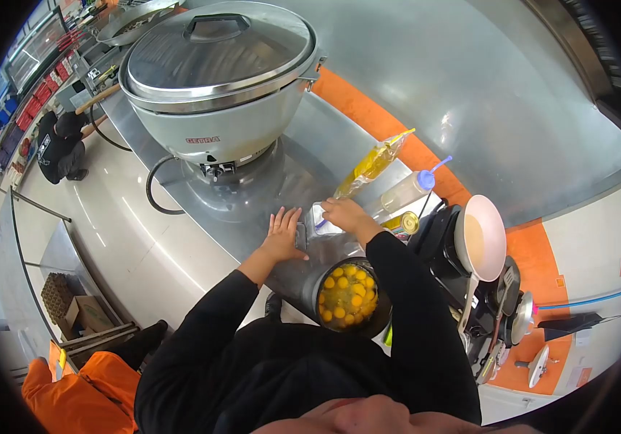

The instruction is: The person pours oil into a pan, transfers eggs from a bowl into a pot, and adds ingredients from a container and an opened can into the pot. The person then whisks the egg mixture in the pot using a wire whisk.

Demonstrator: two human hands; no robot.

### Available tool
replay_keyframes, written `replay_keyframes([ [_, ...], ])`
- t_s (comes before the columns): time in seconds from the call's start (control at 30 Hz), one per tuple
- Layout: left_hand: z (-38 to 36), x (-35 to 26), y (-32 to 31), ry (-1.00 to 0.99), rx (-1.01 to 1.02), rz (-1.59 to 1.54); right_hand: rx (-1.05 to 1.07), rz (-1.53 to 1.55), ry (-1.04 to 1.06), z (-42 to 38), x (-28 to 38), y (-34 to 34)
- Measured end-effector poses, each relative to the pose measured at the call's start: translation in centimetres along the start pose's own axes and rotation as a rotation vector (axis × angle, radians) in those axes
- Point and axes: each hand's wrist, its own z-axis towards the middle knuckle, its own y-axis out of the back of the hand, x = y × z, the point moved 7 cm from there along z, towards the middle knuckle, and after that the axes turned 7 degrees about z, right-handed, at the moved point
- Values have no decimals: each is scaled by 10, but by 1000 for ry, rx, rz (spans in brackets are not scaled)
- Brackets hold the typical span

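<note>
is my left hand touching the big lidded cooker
Apart. The head view shows a strip of bare metal counter between the left hand, its fingers spread, and the lidded cooker.

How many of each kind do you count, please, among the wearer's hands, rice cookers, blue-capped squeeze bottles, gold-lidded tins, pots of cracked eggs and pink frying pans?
Left hand and right hand: 2
Rice cooker: 1
Blue-capped squeeze bottle: 1
Gold-lidded tin: 1
Pot of cracked eggs: 1
Pink frying pan: 1
Total: 7
</note>
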Motion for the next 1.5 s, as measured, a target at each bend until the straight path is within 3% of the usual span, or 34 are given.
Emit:
replay_keyframes([
  [0.13,23,-16,6,-15,-79,-23,111,51,-31,-6,3,16],
  [0.23,47,-21,-8,-64,-145,-125,126,79,-173,-12,-2,16],
  [0.3,55,-24,-11,-95,-175,-171,-92,105,-328,-17,-16,17],
  [0.5,54,-36,-3,-188,-311,-413,-159,232,-667,-36,-27,7],
  [0.83,11,-74,68,-210,-412,-422,-477,707,-712,-61,4,57],
  [0.9,2,-80,80,-234,-424,-405,-505,952,-804,-76,9,67],
  [1.2,-25,-111,112,-294,-444,-301,-383,1412,-683,-101,50,83],
  [1.3,-29,-120,115,-311,-449,-282,-333,1557,-744,-112,55,87],
  [1.5,-36,-138,118,-331,-407,-302,-411,1588,-762,-137,62,93],
])
